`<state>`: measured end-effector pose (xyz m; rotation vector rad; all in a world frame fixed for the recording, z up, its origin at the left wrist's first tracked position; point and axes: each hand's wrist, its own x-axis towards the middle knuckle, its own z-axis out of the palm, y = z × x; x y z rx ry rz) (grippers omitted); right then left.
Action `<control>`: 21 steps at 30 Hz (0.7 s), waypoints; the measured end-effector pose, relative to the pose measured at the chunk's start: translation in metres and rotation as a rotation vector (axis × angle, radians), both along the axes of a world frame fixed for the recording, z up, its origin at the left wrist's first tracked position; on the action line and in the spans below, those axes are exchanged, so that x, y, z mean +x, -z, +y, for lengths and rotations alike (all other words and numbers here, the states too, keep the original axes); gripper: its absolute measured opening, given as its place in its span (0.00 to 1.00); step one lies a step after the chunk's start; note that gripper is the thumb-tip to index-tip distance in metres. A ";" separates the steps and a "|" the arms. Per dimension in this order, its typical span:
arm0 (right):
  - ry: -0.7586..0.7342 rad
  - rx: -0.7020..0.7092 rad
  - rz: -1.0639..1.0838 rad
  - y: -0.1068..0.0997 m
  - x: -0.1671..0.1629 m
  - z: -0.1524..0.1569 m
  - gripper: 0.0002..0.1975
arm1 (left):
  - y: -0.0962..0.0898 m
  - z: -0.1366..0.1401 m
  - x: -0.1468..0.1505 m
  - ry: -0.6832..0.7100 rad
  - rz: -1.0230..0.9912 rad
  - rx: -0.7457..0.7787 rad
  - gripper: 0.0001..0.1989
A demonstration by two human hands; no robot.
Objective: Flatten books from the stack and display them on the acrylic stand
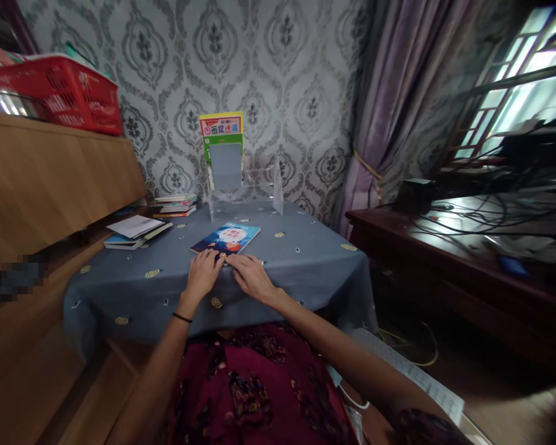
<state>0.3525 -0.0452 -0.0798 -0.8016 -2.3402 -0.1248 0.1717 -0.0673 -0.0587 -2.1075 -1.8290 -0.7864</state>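
Observation:
A blue picture book (229, 235) with a white oval on its cover lies closed and at a slant on the cloth-covered table (278, 272). My left hand (204, 271), a dark band at its wrist, rests on the book's near left edge with fingers stretched forward. Beside it, my right hand (252, 276) lies flat at the near right corner, its fingers extended towards the left. The fingertips of both hands nearly meet at the near edge. Neither hand grips the book visibly; the undersides of the fingers are hidden.
Behind the book stands a clear acrylic rack (278, 188) holding a yellow-green book (222, 128) and a grey-blue one (226, 164). Book stacks (175, 204) (136, 232) lie at the left. A red basket (81, 93) tops the wooden cabinet (60, 185). Cables cross the dark desk (445, 238).

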 end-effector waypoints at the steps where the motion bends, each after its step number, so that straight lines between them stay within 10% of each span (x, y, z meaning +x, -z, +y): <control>1: 0.015 -0.008 0.003 -0.002 0.002 0.001 0.21 | 0.000 0.000 0.000 0.000 -0.004 -0.002 0.15; 21: 0.128 -0.131 -0.080 -0.031 0.019 0.035 0.17 | -0.003 -0.002 0.002 -0.018 -0.035 -0.053 0.16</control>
